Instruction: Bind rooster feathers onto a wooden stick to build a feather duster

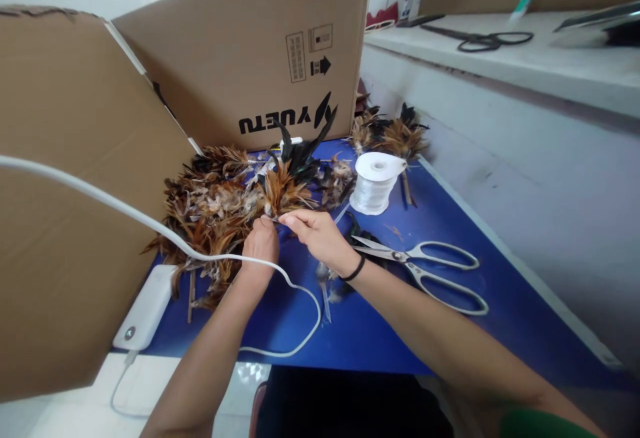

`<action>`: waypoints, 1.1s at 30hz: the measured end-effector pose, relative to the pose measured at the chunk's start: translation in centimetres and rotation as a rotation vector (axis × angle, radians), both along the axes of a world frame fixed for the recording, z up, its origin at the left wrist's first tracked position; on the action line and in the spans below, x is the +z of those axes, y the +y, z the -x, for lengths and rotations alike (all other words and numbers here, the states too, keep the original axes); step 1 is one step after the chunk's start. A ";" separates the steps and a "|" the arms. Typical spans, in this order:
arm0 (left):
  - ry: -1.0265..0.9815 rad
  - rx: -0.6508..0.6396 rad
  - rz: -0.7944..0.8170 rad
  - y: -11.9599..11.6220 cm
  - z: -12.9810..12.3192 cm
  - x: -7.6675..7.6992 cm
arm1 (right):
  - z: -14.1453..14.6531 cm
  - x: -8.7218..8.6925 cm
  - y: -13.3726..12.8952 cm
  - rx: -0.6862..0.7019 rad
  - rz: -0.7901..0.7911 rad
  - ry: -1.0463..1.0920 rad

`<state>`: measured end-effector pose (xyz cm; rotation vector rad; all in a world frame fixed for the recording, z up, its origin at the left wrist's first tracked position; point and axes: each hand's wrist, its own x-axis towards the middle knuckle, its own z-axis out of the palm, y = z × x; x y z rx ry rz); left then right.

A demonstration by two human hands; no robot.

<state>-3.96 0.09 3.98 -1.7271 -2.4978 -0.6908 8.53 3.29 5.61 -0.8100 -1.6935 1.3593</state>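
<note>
1. While both forearms reach in from the near edge of the blue table top [380, 331], the two hands meet at the base of a small fan-shaped bunch of orange-brown and black feathers [287, 185].
2. That bunch lies just beyond the hands, its quill ends toward the person and its tips spreading up and away toward the upright brown cardboard box [250, 45]; its long axis runs roughly away from the person, leaning a little right.
3. Curled into a loose fist, the left hand [260, 245] sits at the quill ends; whether it grips the stems cannot be made out, since its fingers are turned away.
4. With its fingers drawn together to a pinch at the same spot, the right hand [320, 235] touches the base of the bunch; a thin white thread [343, 211] seems to run from there toward the white spool of thread [375, 183], which stands just beyond and to the right.
5. Both hands are about equally near the bunch, and their fingertips almost touch.
6. A heap of brown feathers [210, 218] lies left of the hands, and white-handled scissors [425, 268] lie open just right of the right wrist.
7. A white cable [150, 225] crosses over the left wrist, and a white power bank [145, 308] rests at the table's left edge.
8. What passes between the fingertips is too small to tell.
</note>
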 end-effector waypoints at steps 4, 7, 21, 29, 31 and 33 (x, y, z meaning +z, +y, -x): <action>0.297 -0.068 0.261 0.1 -0.4 0.1 | -0.3 0.2 -0.7 0.004 -0.168 -0.138; 0.360 -0.068 0.269 0.2 -0.5 0.2 | -0.9 -0.1 -1.5 -0.071 -0.230 -0.344; 0.079 -0.339 0.019 1.3 0.9 -2.3 | -0.3 -5.3 1.8 -0.136 0.263 0.061; -0.106 -0.433 -0.035 1.4 0.9 -2.6 | -0.4 -5.8 2.7 -0.126 0.369 0.266; -0.168 -0.433 -0.029 1.5 0.9 -2.7 | -0.3 -6.1 2.8 -0.121 0.369 0.272; -0.232 -0.426 -0.010 1.6 0.9 -2.8 | -0.1 -6.5 2.9 -0.122 0.335 0.253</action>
